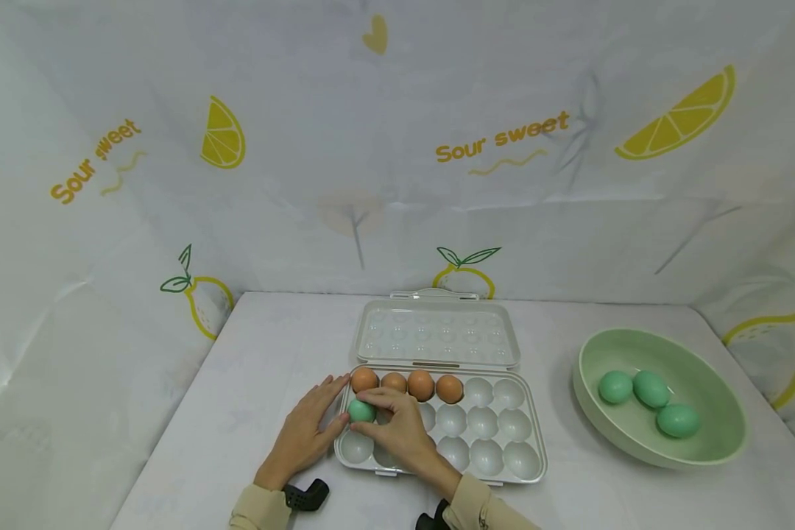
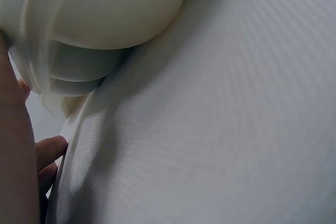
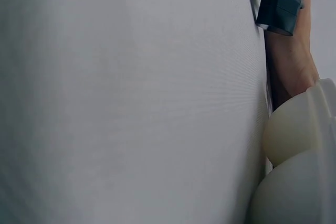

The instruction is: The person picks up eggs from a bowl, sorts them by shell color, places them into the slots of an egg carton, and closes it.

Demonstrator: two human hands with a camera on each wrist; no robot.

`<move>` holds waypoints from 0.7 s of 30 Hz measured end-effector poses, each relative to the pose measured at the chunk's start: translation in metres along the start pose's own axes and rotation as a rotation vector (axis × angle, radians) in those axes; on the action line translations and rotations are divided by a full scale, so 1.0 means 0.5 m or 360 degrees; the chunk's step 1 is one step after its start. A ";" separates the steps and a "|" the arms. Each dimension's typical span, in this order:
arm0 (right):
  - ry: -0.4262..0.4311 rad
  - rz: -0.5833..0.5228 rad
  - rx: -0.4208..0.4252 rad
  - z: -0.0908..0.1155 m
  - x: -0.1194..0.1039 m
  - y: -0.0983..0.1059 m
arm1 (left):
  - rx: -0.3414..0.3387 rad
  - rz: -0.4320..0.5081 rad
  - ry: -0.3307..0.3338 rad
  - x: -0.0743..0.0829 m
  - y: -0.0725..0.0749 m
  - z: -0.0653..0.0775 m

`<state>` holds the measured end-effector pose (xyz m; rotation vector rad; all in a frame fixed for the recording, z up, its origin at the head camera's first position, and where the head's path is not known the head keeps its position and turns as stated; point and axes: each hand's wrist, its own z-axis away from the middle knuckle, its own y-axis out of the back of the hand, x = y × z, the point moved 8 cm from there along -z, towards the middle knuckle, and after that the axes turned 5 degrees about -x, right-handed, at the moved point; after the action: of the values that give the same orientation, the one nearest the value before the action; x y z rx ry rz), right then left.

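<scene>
My right hand [image 1: 407, 436] pinches a green egg [image 1: 361, 411] between thumb and fingers, at the left end of the middle row of a white egg tray [image 1: 539, 442]. Flat along the tray's left edge lies my left hand [image 1: 302, 433], fingers straight and thumb tip close beside that egg. Several brown eggs stand in the back row, among them one at the left corner [image 1: 364, 380] and one farther right [image 1: 450, 389]. The right hand covers part of the middle and front rows. Rounded cup undersides [image 2: 121, 9] show above the table in the left wrist view.
A light green bowl [image 1: 722, 383] at the right holds three green eggs [image 1: 679, 420]. The tray's clear lid [image 1: 437, 335] lies folded back behind it. A white cloth with lemon prints [image 1: 397, 147] hangs behind the table [image 1: 271, 338].
</scene>
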<state>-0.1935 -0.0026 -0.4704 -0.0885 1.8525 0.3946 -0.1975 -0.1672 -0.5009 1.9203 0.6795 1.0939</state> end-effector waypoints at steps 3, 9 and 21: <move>0.0046 0.0083 0.0030 0.000 -0.005 0.001 | 0.0000 0.0007 -0.0002 0.000 0.000 0.000; 0.0144 0.0242 0.0072 0.000 -0.014 0.002 | 0.0002 0.0010 0.0000 0.000 0.000 0.000; 0.0157 0.0365 0.0132 0.004 -0.021 0.006 | 0.0012 -0.0004 -0.0022 0.003 0.003 0.000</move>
<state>-0.1891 -0.0009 -0.4603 0.1653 1.9809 0.4781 -0.1969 -0.1670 -0.4988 1.9311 0.6792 1.0772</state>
